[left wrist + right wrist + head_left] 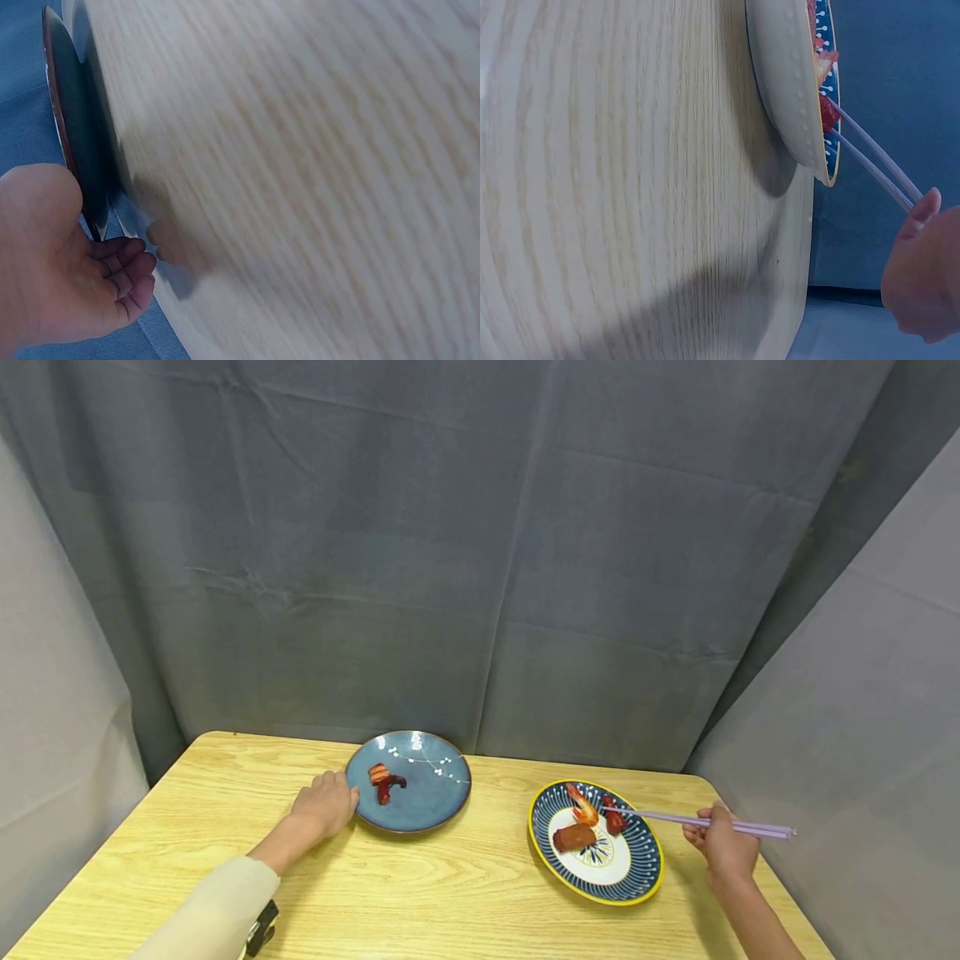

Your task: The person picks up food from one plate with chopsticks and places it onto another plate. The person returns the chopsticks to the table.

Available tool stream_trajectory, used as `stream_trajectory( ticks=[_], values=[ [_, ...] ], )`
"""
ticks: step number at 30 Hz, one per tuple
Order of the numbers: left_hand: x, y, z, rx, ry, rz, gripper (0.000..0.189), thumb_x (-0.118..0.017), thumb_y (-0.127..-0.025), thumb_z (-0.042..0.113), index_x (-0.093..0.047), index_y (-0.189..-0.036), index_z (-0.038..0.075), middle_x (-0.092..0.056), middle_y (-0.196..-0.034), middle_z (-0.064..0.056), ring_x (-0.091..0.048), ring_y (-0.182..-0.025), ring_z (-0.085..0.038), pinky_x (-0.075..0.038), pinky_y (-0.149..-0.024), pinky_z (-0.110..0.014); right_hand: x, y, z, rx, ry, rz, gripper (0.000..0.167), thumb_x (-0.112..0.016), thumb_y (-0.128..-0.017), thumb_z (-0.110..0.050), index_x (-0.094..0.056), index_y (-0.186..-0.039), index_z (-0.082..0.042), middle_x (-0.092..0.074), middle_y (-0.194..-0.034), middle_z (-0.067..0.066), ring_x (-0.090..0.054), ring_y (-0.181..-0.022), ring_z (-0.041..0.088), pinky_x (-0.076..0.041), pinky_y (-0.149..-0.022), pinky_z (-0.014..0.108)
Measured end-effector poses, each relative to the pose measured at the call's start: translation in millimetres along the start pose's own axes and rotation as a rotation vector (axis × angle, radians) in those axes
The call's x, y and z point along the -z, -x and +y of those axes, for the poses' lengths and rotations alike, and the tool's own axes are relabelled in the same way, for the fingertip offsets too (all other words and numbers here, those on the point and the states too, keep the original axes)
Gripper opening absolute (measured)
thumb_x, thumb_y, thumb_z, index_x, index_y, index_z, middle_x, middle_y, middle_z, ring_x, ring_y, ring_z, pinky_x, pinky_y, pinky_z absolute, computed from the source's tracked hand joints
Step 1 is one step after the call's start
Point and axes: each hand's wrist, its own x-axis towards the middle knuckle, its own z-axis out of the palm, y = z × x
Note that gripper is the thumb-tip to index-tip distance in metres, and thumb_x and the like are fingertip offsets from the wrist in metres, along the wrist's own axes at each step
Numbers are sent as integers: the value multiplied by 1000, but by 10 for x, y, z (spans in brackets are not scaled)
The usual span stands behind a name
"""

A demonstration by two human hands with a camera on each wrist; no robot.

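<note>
My left hand (326, 802) grips the left rim of a blue plate (431, 806) with white blossom sprigs. In the left wrist view the thumb (45, 187) lies along the rim and the fingers curl at its edge. A striped reddish piece (378, 773) and a dark red curved piece (386, 790) lie on this plate. My right hand (726, 843) holds light purple chopsticks (686, 817). Their tips are at a red glossy food piece (614, 821) on a patterned yellow-rimmed plate (633, 868). Beside that piece lie a shrimp (583, 806) and a brown roll (573, 837).
Both plates stand on a light wooden table (420, 902), the patterned one to the right. A grey curtain (375, 568) hangs behind the table's back edge. Pale cloth (870, 735) hangs along the right side, and more along the left.
</note>
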Motion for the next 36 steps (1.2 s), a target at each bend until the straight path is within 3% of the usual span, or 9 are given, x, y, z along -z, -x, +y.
stream_trajectory(
  ticks=[19,36],
  values=[
    [4,17,-6,-6,9,4,39,-44,-104,24,-51,-107,-14,-48,-91,-20,-53,-94,-40,-47,-83,-58,-6,53,17,-19,-26,-24,43,-45,-106,-30,-62,-71,-11,-58,-57,2,-63,-50,8,-54,-52,22],
    [2,4,0,-7,-7,10,39,-45,-103,25,-51,-106,-14,-48,-90,-20,-54,-92,-39,-48,-81,-56,-70,97,-140,1,-46,-54,37,-46,-106,-30,-62,-84,-5,-60,-65,0,-65,-56,7,-56,-57,22]
  ],
)
